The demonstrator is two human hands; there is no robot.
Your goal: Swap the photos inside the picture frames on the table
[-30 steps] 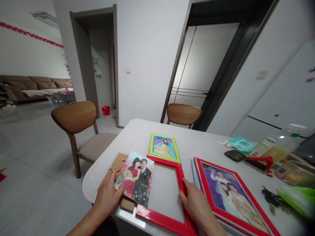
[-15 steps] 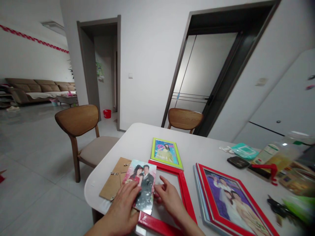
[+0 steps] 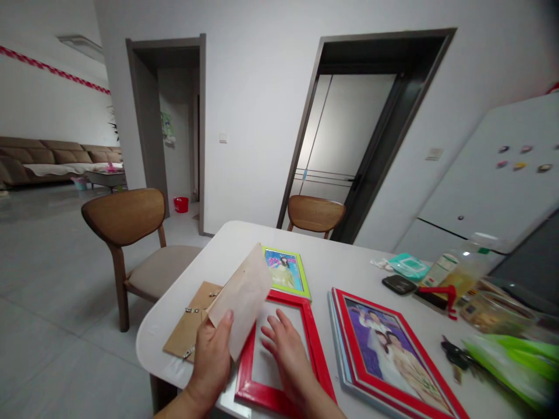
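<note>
Risks (judged): pale sheet (image 3: 244,299), thin-looking, may be creased if pinched harder at near edge; may be let slip if that hold is slackened, no 2nd support being given; low corner may be snagged on red frame (image 3: 316,337); frame may be nudged askew on desk (image 3: 338,265) by rt. hand (image 3: 289,356); sheet may be scratched by clips (image 3: 192,310) on brown backing board (image 3: 180,336); position: sheet tilted up, blank side shown, near edge pinched by fingers (image 3: 226,327) of L hand (image 3: 212,356); rt. fingers loosely spread over frame opening, nothing held, sheet just to their L; contact w/ frame: can't tell.
</note>
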